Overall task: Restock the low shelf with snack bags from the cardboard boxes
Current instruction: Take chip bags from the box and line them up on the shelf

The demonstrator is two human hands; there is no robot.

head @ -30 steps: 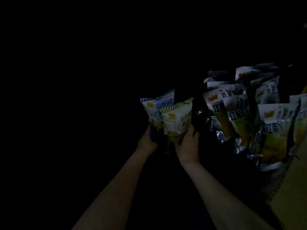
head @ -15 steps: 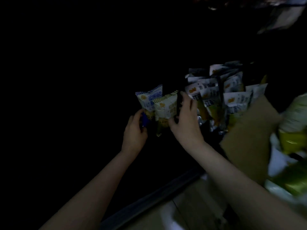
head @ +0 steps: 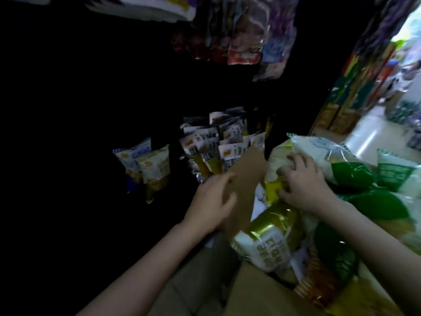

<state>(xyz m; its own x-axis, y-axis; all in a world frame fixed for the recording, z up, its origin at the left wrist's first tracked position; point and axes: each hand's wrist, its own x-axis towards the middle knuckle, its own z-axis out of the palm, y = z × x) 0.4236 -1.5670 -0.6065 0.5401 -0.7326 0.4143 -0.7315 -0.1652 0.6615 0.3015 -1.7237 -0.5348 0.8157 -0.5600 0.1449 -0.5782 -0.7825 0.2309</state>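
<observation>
Head camera, looking down into a dim shop aisle. The right hand (head: 305,185) lies on a yellow-and-white crinkly plastic snack bag (head: 276,176) at the top of an open brown cardboard box (head: 255,299), fingers curled over it in what looks like a grasp. The left hand (head: 213,201) hovers loose and spread, holding nothing, just beside the upright cardboard flap (head: 245,179) that stands between the two hands. The grasped bag's long axis seems to run away from the person, toward the dark low shelf (head: 91,179), which lies ahead and to the left. So the bag must cross over the flap; the left hand is nearer the shelf. Two small pale bags, one blue-trimmed (head: 131,160) and one yellow-trimmed (head: 156,169), already stand there, with a crowded row of white-and-yellow pouches (head: 214,149) to their right. More green and gold bags (head: 268,238) fill the box.
</observation>
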